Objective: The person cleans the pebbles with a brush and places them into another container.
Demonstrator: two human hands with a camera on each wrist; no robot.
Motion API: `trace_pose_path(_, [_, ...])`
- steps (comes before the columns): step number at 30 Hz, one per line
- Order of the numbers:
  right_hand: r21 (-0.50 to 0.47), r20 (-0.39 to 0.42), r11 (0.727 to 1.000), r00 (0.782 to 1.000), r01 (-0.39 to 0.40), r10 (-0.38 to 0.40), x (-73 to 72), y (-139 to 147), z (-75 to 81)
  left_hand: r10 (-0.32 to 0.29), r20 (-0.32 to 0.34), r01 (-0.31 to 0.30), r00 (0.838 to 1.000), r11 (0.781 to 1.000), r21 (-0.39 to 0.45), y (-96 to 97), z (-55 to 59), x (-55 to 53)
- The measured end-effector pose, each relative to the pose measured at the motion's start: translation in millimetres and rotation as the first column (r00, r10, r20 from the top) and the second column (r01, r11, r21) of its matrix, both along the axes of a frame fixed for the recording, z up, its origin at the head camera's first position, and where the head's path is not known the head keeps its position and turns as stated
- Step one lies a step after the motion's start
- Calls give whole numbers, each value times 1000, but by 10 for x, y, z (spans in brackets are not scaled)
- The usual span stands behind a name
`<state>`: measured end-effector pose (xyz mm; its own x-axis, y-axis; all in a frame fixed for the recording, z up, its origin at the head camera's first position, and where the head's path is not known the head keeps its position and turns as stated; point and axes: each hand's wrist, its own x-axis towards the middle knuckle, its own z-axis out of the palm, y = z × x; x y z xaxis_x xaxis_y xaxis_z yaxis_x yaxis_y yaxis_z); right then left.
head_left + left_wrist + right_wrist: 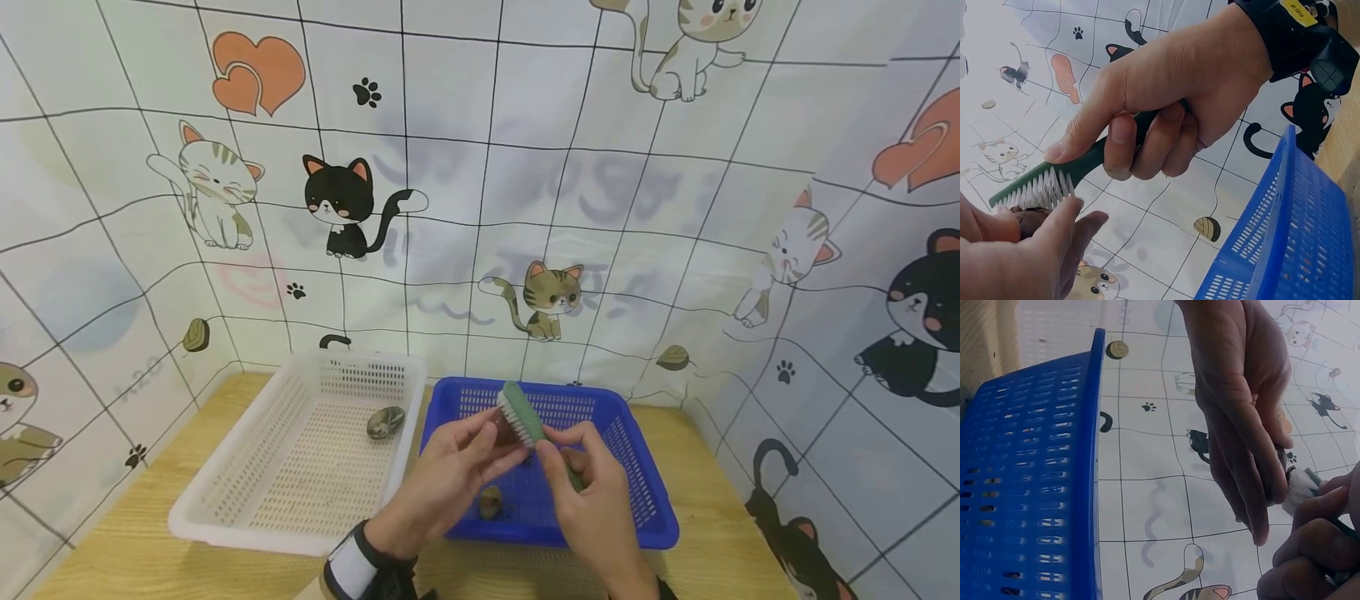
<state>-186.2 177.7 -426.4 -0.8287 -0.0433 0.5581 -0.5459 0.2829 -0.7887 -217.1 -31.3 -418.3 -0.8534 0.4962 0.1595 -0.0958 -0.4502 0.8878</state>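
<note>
My left hand [457,458] holds a small dark brown object [1032,221], probably a clam, mostly hidden by the fingers. In my right hand [594,496] is a green scrub brush [527,411], gripped by its handle. Its white bristles [1038,189] press against the brown object in the left wrist view. Both hands are above the blue basket [652,492]. A tan, clam-like piece [491,502] lies in that basket, and a mottled clam [386,422] lies in the white basket.
The white basket [191,512] stands left of the blue one, both on a wooden table [112,542]. A cat-patterned, gridded sheet [450,192] surrounds the table at the back and sides.
</note>
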Motion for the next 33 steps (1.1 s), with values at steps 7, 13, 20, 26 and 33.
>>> trace_pose_path(7, [-5,-11,1000,1000,-19,19,7,-12,-15,82,76,-85,994,996,36,4,-17,1])
trace_pose_path(13, [0,-9,1000,1000,-16,16,-9,-8,-52,86,94,-84,992,996,-25,40,-39,5])
trace_pose_path(20, [33,16,998,998,52,-53,-54,38,-59,131,159,-146,979,986,87,27,-10,-6])
trace_pose_path(26, [22,9,999,1000,-30,30,-51,10,-68,175,186,-199,967,972,122,18,-14,-23])
trace_pose_path(33, [-12,5,999,999,-42,42,-38,10,-93,101,165,-119,981,988,103,51,-54,-32])
